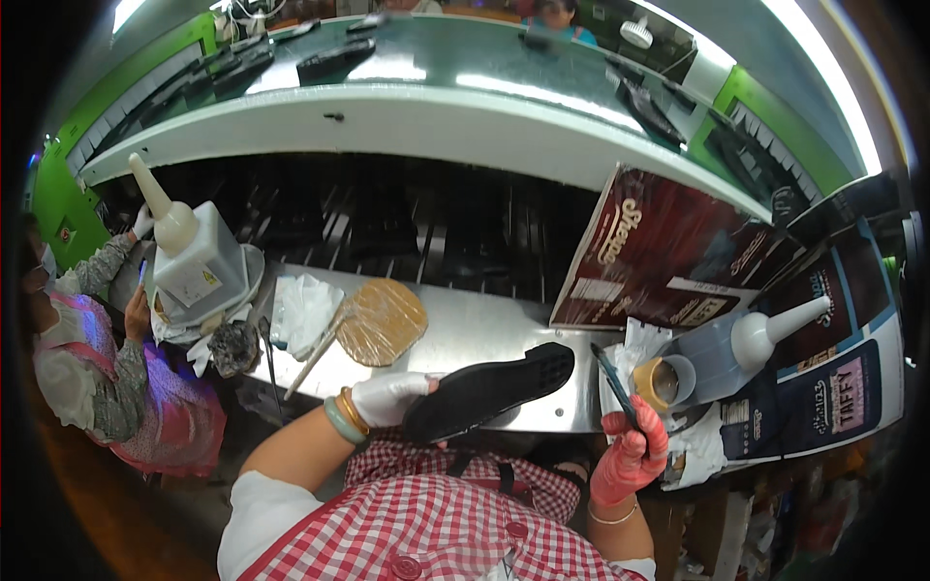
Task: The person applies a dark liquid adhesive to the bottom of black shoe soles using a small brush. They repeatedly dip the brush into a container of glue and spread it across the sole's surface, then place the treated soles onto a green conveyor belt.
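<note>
Our left hand point(390, 397), white-gloved, grips the black shoe sole point(489, 389) over the near steel table point(465, 334) edge | our right hand point(630, 455), pink-gloved, fingers closed round a brush point(613, 381) | glue pot point(664, 382) just right.

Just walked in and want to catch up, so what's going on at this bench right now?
A person at a metal bench holds a black shoe sole in the white-gloved left hand, tread side up. The red-gloved right hand holds a thin brush upright beside a small glue pot and a tipped squeeze bottle. A round tan pad lies on the bench. Another person works to the left.
</note>
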`<state>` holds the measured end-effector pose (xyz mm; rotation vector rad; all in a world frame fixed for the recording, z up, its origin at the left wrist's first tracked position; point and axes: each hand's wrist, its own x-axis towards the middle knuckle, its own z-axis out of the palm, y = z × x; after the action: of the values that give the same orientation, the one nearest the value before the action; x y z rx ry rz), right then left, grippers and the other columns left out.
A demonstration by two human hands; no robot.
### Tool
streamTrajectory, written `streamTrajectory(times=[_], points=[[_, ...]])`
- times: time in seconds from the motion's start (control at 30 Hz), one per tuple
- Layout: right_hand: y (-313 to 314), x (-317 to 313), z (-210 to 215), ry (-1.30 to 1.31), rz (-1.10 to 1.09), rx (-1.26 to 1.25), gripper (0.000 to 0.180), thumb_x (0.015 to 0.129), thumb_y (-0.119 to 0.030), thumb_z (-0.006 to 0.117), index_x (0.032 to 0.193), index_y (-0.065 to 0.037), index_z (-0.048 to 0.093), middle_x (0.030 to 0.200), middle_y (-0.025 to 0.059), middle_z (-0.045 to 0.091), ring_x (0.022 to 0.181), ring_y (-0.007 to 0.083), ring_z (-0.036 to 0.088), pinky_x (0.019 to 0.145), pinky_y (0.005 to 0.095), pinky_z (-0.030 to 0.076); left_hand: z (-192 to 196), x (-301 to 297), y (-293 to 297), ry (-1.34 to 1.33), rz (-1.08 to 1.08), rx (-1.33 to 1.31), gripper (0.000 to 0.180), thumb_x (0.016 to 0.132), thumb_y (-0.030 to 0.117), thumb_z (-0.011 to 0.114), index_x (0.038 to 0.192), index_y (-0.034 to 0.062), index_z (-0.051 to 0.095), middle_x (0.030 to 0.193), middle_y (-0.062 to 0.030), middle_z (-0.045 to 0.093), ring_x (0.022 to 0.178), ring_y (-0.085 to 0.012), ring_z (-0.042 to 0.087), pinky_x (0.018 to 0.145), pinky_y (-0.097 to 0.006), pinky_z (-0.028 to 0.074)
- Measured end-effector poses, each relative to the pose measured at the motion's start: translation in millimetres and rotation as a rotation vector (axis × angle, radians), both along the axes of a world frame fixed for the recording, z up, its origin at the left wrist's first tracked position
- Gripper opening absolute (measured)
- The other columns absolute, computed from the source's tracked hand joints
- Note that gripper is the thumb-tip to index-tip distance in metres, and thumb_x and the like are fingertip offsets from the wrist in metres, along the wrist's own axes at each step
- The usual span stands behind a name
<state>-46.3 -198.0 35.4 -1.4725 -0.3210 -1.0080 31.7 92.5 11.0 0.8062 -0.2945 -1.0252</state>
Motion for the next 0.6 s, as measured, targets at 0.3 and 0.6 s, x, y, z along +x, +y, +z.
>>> streamTrajectory(times=[0.3,0.6], points=[[-6.7,-4.5,8.5,-0.047,-0.229,0.093,0.029,0.095,-0.027,0.051,0.119,-0.01,0.053,0.111,0.0075,0.058,0.068,0.012,0.052,0.059,0.0231,0.043,159.5,72.8,-42.1,-0.403,0.415,-0.391,0.055,0.087,0.05,0.051,0.117,0.0038,0.051,0.1,-0.0129,0.061,0.08,-0.0228,0.064,0.063,-0.038,0.053],[0.1,-11.0,15.7,0.057,-0.311,0.113,0.03,0.094,-0.026,0.054,0.115,-0.006,0.057,0.097,0.0071,0.063,0.068,0.012,0.059,0.057,0.023,0.045,170.1,171.9,-83.9,-0.555,0.801,-0.169,0.039,0.096,0.029,0.048,0.124,0.0022,0.049,0.11,-0.017,0.058,0.101,-0.0289,0.058,0.084,-0.039,0.05]])
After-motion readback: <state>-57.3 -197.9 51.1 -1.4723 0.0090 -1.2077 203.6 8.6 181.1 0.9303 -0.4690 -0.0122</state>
